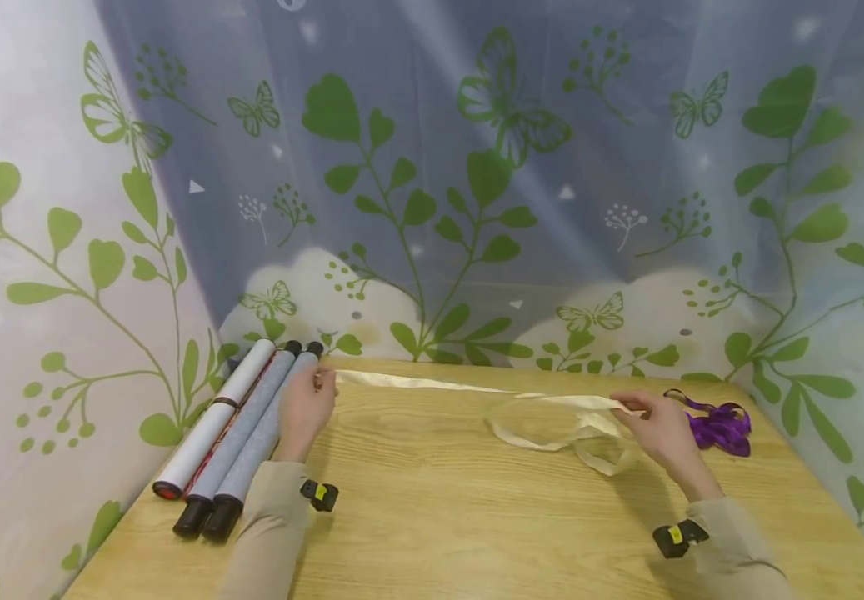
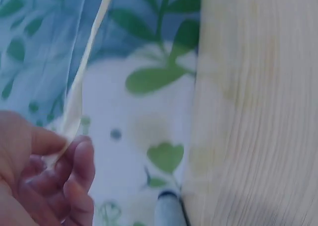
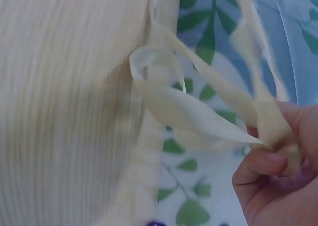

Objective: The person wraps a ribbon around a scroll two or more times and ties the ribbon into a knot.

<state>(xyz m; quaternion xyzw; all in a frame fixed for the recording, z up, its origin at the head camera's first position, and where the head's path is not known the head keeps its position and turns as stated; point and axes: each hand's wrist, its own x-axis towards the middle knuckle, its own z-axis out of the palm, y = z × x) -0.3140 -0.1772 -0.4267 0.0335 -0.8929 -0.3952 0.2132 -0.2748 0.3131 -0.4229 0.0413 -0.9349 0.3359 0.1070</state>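
Observation:
A cream ribbon [image 1: 432, 384] stretches nearly straight between the two hands above the table. My left hand [image 1: 307, 408] pinches one end of it between thumb and fingers, as the left wrist view also shows for the ribbon [image 2: 74, 104]. My right hand [image 1: 660, 433] grips a gathered part, and loose loops hang from it toward the tabletop. In the right wrist view several strands of the ribbon [image 3: 198, 116] run into the curled fingers of the right hand [image 3: 278, 171]. Just beyond the right hand lies a bunched purple ribbon [image 1: 724, 429].
Two grey-blue rolls with black end caps [image 1: 252, 442] and a white roll tied with a dark band [image 1: 214, 421] lie side by side at the table's left. The wooden table [image 1: 432, 517] meets a leaf-and-butterfly printed curtain [image 1: 417, 208] at the back and sides.

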